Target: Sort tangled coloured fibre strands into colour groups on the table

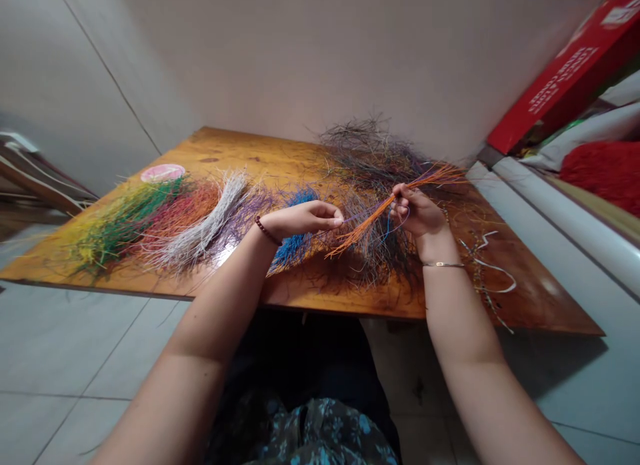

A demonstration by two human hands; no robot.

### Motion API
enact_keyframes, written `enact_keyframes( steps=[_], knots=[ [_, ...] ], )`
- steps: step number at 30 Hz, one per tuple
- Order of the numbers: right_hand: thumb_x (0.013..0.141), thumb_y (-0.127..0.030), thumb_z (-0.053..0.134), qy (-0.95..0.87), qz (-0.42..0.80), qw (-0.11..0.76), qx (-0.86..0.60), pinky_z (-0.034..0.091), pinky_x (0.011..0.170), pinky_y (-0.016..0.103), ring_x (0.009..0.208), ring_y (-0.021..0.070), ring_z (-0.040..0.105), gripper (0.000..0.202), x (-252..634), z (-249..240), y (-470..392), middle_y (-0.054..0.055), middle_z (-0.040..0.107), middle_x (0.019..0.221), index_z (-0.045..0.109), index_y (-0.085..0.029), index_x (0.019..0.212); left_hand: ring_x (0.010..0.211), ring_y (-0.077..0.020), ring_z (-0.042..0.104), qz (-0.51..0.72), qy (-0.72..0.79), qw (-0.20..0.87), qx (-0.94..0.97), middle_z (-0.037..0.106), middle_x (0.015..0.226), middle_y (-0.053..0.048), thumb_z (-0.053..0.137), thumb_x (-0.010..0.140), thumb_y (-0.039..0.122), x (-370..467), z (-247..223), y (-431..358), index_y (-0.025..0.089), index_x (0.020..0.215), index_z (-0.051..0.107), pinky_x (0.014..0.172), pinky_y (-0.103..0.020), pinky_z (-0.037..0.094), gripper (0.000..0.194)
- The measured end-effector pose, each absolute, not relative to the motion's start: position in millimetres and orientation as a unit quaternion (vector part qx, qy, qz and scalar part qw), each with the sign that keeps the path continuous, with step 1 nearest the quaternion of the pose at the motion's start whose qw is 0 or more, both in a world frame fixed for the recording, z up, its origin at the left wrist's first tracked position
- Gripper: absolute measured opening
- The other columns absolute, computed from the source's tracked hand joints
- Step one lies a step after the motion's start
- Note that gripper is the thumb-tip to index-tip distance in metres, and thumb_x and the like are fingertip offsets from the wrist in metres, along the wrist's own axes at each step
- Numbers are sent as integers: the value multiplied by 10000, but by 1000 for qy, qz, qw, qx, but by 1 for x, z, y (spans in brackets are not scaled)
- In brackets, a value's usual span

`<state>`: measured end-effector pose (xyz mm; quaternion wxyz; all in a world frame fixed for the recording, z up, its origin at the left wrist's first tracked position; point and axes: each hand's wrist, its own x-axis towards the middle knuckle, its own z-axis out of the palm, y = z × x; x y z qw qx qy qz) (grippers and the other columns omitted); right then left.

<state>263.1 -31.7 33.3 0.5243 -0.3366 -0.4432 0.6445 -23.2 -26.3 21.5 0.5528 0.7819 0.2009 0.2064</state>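
Observation:
My right hand (416, 210) is closed around a bundle of thin orange wires (367, 226), with a few purple and blue strands among them. The bundle slants up to the right, above the table. My left hand (320, 217) pinches the end of a purple strand (356, 216) that runs to the bundle. Below my hands lies a pile of grey wires (367, 252), and a blue bunch (295, 246) is by my left wrist. Behind them spreads a tangled heap of dark mixed wires (370, 145).
On the wooden table (310, 292), yellow-green (120, 225), red-orange (175, 218), white (210, 215) and purple (247, 215) bunches lie at left. A pink round label (163, 172) sits behind them. White cord (500, 278) lies at right. A red box (560, 68) stands beyond the table.

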Motion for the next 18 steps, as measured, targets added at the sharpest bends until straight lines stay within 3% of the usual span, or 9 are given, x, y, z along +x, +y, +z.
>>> enact_keyframes(
  steps=[9, 14, 18],
  knots=[
    [771, -316, 842, -409, 650, 560, -312, 455, 468, 127, 421, 0, 497, 214, 275, 35, -29, -108, 519, 491, 669, -190, 786, 616, -95, 345, 191, 204, 571, 772, 434, 701, 17, 690, 844, 516, -33, 31, -30, 149, 804, 590, 550, -227, 266, 383],
    [881, -340, 726, -445, 610, 576, -315, 418, 460, 146, 434, 21, 501, 148, 287, 36, -26, -100, 514, 492, 661, -249, 785, 597, -90, 360, 186, 207, 588, 760, 444, 685, 10, 733, 821, 515, -41, 32, -27, 146, 803, 597, 536, -227, 263, 394],
    [956, -389, 589, -453, 565, 600, -341, 416, 471, 175, 443, 50, 497, 230, 303, 39, -25, -82, 570, 544, 671, -280, 771, 568, -79, 351, 209, 192, 631, 722, 449, 672, 10, 778, 794, 493, -47, 31, -25, 146, 805, 606, 505, -219, 252, 387]
  ],
)
